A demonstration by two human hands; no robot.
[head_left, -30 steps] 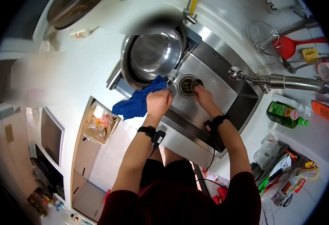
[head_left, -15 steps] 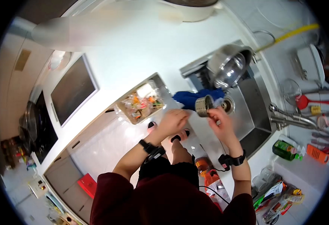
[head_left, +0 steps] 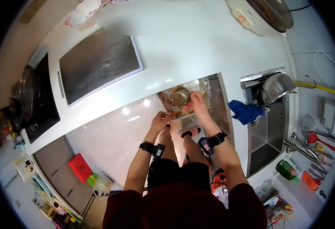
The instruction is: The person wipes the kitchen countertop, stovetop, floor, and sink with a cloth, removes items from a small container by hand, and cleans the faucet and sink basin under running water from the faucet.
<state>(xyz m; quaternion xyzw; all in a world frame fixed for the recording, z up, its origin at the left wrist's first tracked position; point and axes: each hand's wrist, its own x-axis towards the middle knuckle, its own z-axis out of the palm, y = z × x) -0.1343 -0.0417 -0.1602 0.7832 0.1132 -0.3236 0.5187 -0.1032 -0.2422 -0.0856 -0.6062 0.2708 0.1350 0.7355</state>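
Observation:
My right hand [head_left: 198, 104] grips a metal sink strainer basket [head_left: 180, 96] by its side. The strainer is tilted over an open trash bin [head_left: 160, 100], and its inside looks brownish. In the bin lie plastic wrappers, thin wooden sticks and other scraps. My left hand [head_left: 159, 121] is beside the bin's near left edge, fingers curled together; whatever they may pinch is hidden. On the divider by the sink rests a blue cloth [head_left: 246, 112].
A stainless sink [head_left: 265, 137] with a metal pot [head_left: 277, 88] at its far end lies to the right, beside a faucet [head_left: 301, 149]. A dark board [head_left: 100, 63] lies on the white counter [head_left: 175, 45]. An electric cooker [head_left: 247, 19] stands at the back.
Both hands have moved away from the sink side; my right hand has carried the strainer from beside the blue cloth to above the trash bin. The camera view has shifted too.

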